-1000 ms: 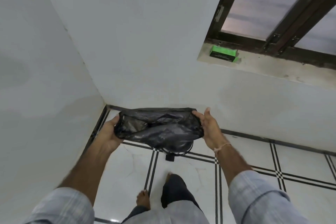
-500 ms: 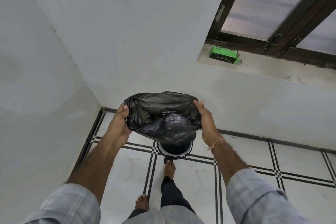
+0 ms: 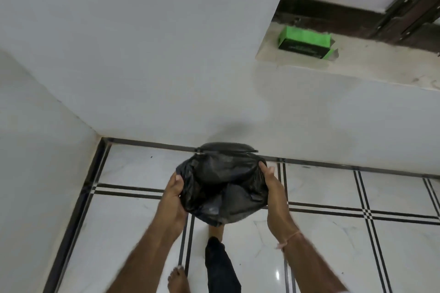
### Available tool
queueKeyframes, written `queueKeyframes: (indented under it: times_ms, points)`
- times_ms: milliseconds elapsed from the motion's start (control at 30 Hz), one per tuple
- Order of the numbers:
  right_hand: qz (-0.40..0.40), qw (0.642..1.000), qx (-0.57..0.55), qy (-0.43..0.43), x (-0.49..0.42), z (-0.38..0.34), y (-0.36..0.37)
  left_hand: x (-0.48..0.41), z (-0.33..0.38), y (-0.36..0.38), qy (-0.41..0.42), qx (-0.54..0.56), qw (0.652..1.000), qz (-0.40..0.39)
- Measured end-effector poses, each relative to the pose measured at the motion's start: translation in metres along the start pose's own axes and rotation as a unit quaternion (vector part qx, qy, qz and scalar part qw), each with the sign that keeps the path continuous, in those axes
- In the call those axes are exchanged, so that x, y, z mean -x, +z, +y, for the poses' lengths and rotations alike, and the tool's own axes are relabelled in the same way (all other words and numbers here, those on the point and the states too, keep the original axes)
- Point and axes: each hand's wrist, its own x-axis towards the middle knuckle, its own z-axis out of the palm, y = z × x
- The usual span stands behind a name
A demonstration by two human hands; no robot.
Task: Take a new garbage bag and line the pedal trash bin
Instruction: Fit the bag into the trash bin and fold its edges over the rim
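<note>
A crumpled black plastic garbage bag (image 3: pixel 223 188) is gripped at its left edge by the left hand (image 3: pixel 173 194) and at its right edge by the right hand (image 3: pixel 273 191). It is held spread low over the pedal trash bin, of which only the raised dark lid (image 3: pixel 227 147) is seen, against the white wall (image 3: pixel 166 54). One foot (image 3: pixel 215 229) is placed just below the bag.

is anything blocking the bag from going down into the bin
Nothing visible blocks it. The left hand and right hand hold the black bag spread right above the bin, whose lid stands raised behind it. The bag hides the bin's opening, so its inside cannot be checked.
</note>
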Motion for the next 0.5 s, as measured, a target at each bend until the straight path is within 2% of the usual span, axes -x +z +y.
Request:
queueKeyframes:
  times_ms: [233, 333, 400, 467, 500]
  points:
    - [0.037, 0.999, 0.010, 0.029, -0.117, 0.118, -0.009, -0.124, -0.122, -0.025, -0.087, 0.025, 0.995, 0.034]
    - [0.045, 0.999, -0.001, -0.008, -0.163, 0.143, -0.008, -0.179, -0.149, -0.030, -0.082, 0.083, 0.993, 0.020]
    - [0.034, 0.997, 0.032, -0.058, -0.189, 0.164, -0.005, -0.211, -0.163, -0.033, -0.073, 0.097, 0.993, 0.010]
    - [-0.027, 0.993, 0.108, -0.048, -0.210, 0.192, 0.002, -0.234, -0.182, -0.032, -0.083, 0.001, 0.997, -0.004]
    - [-0.060, 0.987, 0.143, -0.027, -0.218, 0.205, 0.004, -0.243, -0.191, -0.035, -0.082, -0.072, 0.994, 0.014]
